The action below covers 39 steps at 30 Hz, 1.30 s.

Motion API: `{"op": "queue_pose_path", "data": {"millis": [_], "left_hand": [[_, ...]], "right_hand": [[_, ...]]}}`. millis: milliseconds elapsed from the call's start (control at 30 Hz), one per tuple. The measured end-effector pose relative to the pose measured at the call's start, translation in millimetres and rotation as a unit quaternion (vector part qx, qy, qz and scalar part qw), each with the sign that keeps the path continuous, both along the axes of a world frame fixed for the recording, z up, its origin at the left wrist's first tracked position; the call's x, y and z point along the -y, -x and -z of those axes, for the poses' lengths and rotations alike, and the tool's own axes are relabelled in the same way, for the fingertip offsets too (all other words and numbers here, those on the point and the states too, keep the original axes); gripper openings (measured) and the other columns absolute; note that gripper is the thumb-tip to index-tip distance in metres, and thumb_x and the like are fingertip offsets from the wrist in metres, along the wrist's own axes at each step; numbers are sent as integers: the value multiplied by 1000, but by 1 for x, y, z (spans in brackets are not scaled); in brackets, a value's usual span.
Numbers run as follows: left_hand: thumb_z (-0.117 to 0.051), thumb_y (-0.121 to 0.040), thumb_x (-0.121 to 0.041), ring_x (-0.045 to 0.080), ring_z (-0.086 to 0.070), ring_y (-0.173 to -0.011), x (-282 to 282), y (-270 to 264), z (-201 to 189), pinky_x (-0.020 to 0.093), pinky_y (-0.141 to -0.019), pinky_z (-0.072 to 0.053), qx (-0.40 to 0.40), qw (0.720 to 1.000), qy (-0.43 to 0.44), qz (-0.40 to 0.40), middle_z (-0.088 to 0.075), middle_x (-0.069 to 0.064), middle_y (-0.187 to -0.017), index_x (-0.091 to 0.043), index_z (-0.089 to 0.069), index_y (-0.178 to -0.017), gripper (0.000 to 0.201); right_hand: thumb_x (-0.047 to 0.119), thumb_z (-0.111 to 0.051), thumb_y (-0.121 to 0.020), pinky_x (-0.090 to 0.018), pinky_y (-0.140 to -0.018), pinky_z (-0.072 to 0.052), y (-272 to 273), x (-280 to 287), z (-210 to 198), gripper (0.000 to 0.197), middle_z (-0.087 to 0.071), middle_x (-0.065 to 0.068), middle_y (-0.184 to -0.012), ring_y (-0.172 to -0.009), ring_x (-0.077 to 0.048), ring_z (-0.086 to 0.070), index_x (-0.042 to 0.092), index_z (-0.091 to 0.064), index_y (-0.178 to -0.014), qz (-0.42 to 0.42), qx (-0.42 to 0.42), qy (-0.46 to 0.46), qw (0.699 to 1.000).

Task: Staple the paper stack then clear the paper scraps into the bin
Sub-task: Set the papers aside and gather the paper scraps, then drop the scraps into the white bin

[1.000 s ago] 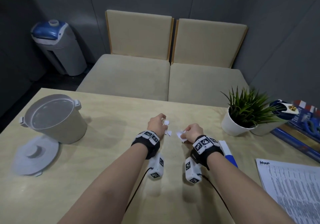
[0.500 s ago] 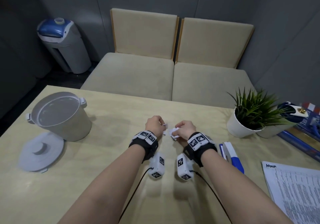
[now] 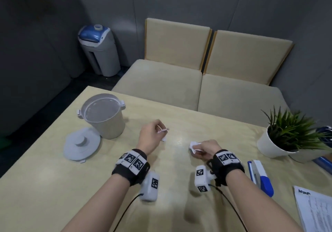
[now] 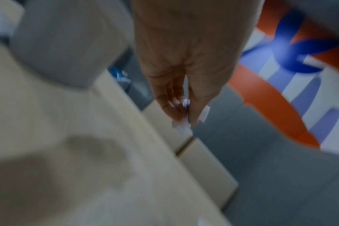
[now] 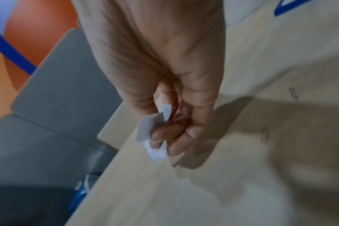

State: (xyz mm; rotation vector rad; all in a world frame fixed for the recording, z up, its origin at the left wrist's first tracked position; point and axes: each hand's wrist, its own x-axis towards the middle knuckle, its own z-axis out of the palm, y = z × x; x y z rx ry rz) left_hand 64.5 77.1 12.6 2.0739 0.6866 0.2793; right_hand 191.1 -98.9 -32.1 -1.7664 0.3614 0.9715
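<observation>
My left hand (image 3: pixel 152 134) hovers over the table right of the grey bin (image 3: pixel 102 115) and pinches small white paper scraps (image 3: pixel 163 138); the left wrist view shows the scraps (image 4: pixel 181 126) between its fingertips (image 4: pixel 174 110). My right hand (image 3: pixel 204 151) grips a crumpled bunch of white scraps (image 3: pixel 194 146), seen bunched in its curled fingers (image 5: pixel 164 134) in the right wrist view as scraps (image 5: pixel 155 152). The bin stands open, its lid (image 3: pixel 81 144) lying flat beside it. A blue and white stapler (image 3: pixel 260 177) lies to my right. The printed paper stack (image 3: pixel 316 210) sits at the table's right edge.
A potted green plant (image 3: pixel 285 134) stands at the right rear of the wooden table (image 3: pixel 53 186). Blue and red items lie behind it at the frame edge. Two beige seats (image 3: pixel 197 88) face the table's far side. A grey and blue appliance (image 3: pixel 98 52) stands on the floor.
Both hands have moved apart, each carrying scraps. The left hand has lifted and shifted left toward the bin; the camera view has also swung left.
</observation>
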Motion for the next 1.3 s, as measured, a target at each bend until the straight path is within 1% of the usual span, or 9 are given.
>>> {"op": "queue_pose_path", "data": {"millis": [100, 233, 433, 633, 767, 900, 1067, 1200, 1300], "left_hand": [[-69, -82, -20, 14, -53, -58, -50, 22, -54, 29, -57, -43, 98, 988, -59, -108, -59, -3, -61, -13, -63, -76, 10], [-65, -84, -16, 24, -57, -76, -126, 39, -96, 27, -69, -39, 46, 960, -161, -226, -66, 7, -78, -8, -64, -81, 8], [-66, -84, -16, 37, -64, -101, -167, 42, -91, 39, -86, -53, -197, 952, -199, -123, -70, 19, -103, -3, -72, -97, 19], [-47, -90, -7, 33, -56, -118, -173, 57, -93, 36, -102, -44, -162, 973, -131, -96, -64, 14, -125, -11, -66, -118, 34], [-40, -91, -4, 32, -58, -108, -156, 91, -98, 35, -88, -42, -38, 965, -171, -195, -58, 13, -119, -13, -66, -114, 36], [-43, -93, -8, 26, -58, -95, -136, 136, -81, 31, -81, -41, 36, 952, -183, -244, -55, 11, -108, -14, -64, -109, 27], [-44, -93, -10, 23, -61, -93, -119, 176, -48, 33, -80, -44, -3, 953, -199, -227, -56, 5, -107, -16, -64, -107, 24], [-49, -92, -9, 25, -62, -86, -88, 179, -30, 38, -76, -49, 10, 959, -219, -182, -56, 5, -100, -15, -65, -103, 20], [-52, -91, -8, 23, -60, -81, -42, 166, -11, 36, -72, -49, 3, 972, -214, -92, -59, 3, -95, -14, -66, -101, 18]], "right_hand": [[-20, -60, -73, -47, -76, -50, 23, -8, -14, 23, -47, -15, -60, -61, -25, -49, -1, -53, -64, 0, -1, -67, 998], [-17, -57, -79, -26, -51, -49, 44, -28, -36, 31, -41, -8, -57, -53, -19, -42, 5, -49, -58, -38, 50, -107, 992], [-17, -56, -80, -18, -47, -50, 58, -93, -79, 27, -47, -9, -61, -49, -14, -48, 5, -51, -64, -76, 70, -167, 981], [-18, -56, -77, -19, -45, -50, 67, -183, -123, 23, -53, -11, -67, -39, -12, -53, 3, -55, -67, -148, 119, -189, 963], [-6, -69, -72, -45, -81, -57, 70, -247, -134, 18, -63, -17, -86, -82, -33, -68, 5, -62, -86, -204, 188, -136, 951], [4, -59, -84, -36, -93, -52, 87, -280, -137, 30, -70, -13, -110, -97, -28, -65, 6, -68, -112, -299, 295, -30, 907], [-2, -39, -89, -32, -95, -46, 100, -263, -140, 40, -66, -11, -121, -109, -26, -60, 9, -69, -112, -363, 349, -48, 863], [1, -42, -90, -31, -82, -52, 96, -204, -143, 33, -65, 2, -89, -83, -17, -62, 10, -70, -105, -301, 405, -118, 855], [5, -47, -91, -29, -67, -50, 86, -132, -124, 24, -60, 9, -79, -69, -16, -62, 13, -68, -100, -261, 375, -129, 880]]}}
